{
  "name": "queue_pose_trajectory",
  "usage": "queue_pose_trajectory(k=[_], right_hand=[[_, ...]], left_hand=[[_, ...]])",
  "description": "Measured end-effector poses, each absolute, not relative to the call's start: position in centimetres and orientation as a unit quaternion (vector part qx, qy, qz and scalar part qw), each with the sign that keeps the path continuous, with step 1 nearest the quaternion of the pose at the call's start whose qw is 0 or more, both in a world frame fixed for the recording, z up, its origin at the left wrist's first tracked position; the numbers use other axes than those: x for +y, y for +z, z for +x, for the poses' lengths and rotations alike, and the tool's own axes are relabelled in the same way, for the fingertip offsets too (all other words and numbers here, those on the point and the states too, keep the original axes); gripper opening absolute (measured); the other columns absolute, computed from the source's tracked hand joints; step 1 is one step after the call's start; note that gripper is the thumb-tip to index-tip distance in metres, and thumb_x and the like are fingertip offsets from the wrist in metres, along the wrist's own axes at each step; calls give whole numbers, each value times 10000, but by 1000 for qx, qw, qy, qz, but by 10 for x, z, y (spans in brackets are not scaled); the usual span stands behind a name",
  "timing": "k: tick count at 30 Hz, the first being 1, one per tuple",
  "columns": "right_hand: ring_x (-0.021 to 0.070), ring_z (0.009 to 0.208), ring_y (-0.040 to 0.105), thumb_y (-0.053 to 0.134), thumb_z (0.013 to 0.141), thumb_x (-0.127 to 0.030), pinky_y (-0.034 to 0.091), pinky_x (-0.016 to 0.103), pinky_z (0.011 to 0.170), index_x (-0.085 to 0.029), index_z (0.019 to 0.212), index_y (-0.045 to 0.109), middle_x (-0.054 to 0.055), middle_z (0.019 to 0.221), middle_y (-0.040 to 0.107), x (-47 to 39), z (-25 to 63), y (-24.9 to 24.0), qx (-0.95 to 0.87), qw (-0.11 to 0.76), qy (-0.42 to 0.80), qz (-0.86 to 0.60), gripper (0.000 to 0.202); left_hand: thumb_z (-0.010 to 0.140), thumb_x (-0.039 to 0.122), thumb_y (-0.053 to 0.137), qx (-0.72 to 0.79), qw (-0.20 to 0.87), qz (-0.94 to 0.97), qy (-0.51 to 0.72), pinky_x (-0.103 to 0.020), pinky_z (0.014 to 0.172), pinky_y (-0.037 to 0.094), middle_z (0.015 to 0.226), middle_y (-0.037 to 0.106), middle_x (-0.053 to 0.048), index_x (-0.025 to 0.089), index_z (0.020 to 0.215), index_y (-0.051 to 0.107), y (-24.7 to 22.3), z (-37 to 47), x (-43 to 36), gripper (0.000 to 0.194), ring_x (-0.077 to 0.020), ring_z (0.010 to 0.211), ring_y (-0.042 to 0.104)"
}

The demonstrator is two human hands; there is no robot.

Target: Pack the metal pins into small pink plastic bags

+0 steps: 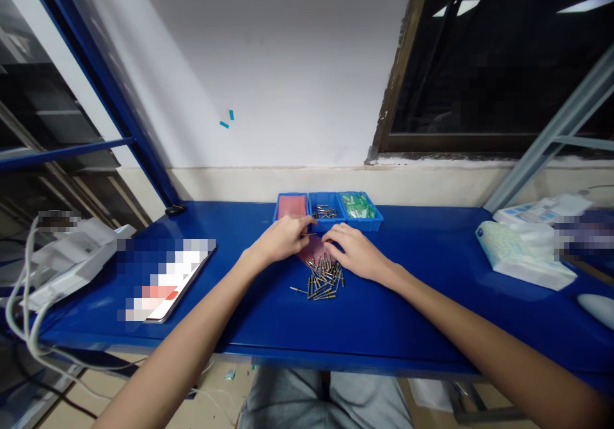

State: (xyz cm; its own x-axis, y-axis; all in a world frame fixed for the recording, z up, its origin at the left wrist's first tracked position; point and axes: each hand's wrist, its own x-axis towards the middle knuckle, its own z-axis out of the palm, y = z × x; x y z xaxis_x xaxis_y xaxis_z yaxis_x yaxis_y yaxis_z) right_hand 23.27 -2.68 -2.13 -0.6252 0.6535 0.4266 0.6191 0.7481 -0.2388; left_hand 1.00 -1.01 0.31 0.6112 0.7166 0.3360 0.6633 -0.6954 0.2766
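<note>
My left hand [286, 234] is closed in a pinch over the front of the blue bins, with a thin rivet [309, 234] showing between its fingers. A pink plastic bag [314, 249] lies between my two hands. My right hand [352, 248] has its fingers curled at the right edge of that bag, thumb and fingertips on it; part of the grip is hidden. Just in front of the bag, a loose pile of metal blind rivets [323, 280] is spread on the blue table [374, 323]. One rivet [299, 288] points out to the left.
Behind my hands stand three joined blue bins: one with pink bags [292, 206], one with rivets [325, 211], one with green packets [357, 205]. A phone [185, 282] lies left. Tissues [522, 256] sit right. White cables [31, 317] hang at the left edge.
</note>
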Motion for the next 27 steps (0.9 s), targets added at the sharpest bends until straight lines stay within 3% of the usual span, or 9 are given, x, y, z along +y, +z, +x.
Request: queue_pose_trajectory(k=[5,11,17,24,27], right_hand=[[233,1023,592,486,964,-193,472,395,893,-184,1167,592,94,1078,670,-25,233,-22,-878,289,49,-379,229],[228,1011,594,490,964,-196,468,380,883,-179,1128,603,92,1060,673,-26,231,-22,-875,289,49,-386,200],[206,890,585,547,935,-202,448,332,798,-175,948,634,65,916,661,-28,229,-17,-872,294,47,-389,91],[158,742,585,565,939,-199,407,271,689,-185,825,648,11,773,638,-27,228,-16,-859,342,95,-368,143],[151,739,596,562,946,-203,418,268,698,-189,853,668,11,814,675,-25,229,-17,-847,367,102,-370,142]], left_hand=[[837,114,485,374,30,898,229,-273,675,417,890,695,-71,153,1026,680,-1,18,-13,274,-160,731,603],[880,128,507,392,56,883,253,-274,700,444,848,706,-56,158,1051,662,-4,20,-15,233,-176,766,646],[901,198,596,326,138,865,355,-311,822,487,972,676,-71,160,916,672,5,27,-18,86,-178,897,625],[868,241,656,326,336,789,397,-291,740,517,858,694,-55,131,909,650,4,32,-19,118,-154,789,643],[850,226,667,316,353,774,420,-288,745,525,872,689,-56,127,962,621,1,32,-17,156,-153,803,654]])
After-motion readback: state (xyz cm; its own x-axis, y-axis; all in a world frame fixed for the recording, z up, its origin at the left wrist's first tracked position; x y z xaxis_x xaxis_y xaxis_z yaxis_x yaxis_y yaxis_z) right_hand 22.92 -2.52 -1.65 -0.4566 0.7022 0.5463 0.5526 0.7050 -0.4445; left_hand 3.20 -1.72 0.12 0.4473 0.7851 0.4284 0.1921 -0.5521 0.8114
